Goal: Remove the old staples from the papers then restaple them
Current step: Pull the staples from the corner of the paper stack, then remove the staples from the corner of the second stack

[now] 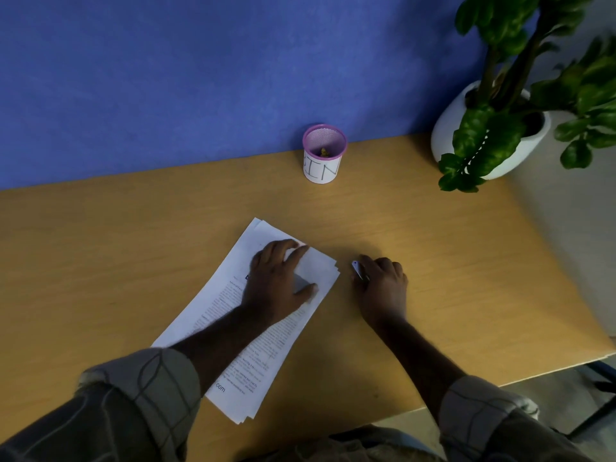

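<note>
A stack of printed white papers (320, 271) lies slanted on the wooden desk (133, 245), its top corner pointing away from me. My left hand (280, 281) rests flat on the upper part of the stack with fingers spread, pressing it down. To the right of the papers, my right hand (383, 288) sits on the desk, curled around a small white and metal tool (356, 269) whose tip pokes out toward the papers' right corner. I cannot tell whether it is a staple remover or a stapler.
A pink mesh cup (324, 155) labelled BIN stands at the back against the blue partition (200, 78), with something small inside. A potted plant in a white pot (443, 138) stands at the back right. The desk edge (500, 381) runs near my right forearm.
</note>
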{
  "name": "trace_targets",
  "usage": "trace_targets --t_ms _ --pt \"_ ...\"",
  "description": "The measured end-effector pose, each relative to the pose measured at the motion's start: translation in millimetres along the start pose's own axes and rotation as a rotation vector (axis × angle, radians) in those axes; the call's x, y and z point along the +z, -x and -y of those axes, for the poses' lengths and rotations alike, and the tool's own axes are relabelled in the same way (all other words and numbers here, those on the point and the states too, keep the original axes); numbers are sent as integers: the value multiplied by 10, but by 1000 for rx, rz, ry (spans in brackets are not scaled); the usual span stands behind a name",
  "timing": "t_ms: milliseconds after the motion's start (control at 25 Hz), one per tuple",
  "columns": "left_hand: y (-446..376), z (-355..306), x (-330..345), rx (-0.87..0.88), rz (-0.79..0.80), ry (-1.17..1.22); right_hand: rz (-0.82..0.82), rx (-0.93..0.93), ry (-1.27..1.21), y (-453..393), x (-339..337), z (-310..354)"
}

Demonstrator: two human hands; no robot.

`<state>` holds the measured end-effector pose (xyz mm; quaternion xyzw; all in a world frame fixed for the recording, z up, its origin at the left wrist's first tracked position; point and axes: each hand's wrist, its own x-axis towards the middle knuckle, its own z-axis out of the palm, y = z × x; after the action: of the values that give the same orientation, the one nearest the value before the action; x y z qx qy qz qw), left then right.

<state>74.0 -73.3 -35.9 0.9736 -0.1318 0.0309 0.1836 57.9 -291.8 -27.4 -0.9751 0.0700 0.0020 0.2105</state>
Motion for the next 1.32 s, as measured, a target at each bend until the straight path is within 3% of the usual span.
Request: trace_targets --t_ms 80,200,360,720,920,1040,1200,1320 --pt "18 125 -123 -196 14 -31 16 -31 21 -38 -56 13" --pt "12 345 -346 -474 208 -96 47 -144 42 -136 -110 127" --pt "0 431 -527 -674 348 -86 254 -288 124 -282 -37 397" --pt "-6 486 -577 -797 396 -61 365 -206 173 -348 65 522" --pt "5 558 -607 -715 264 101 171 -173 85 -372 -71 405" --pt "-61 536 -798 -630 136 244 209 -132 -194 -427 -161 550" --pt "-209 320 -1208 -456 -149 273 478 243 -971 -519 -309 950" --pt "-246 102 -1556 -93 -442 266 664 428 -1482 -629 -541 1127"
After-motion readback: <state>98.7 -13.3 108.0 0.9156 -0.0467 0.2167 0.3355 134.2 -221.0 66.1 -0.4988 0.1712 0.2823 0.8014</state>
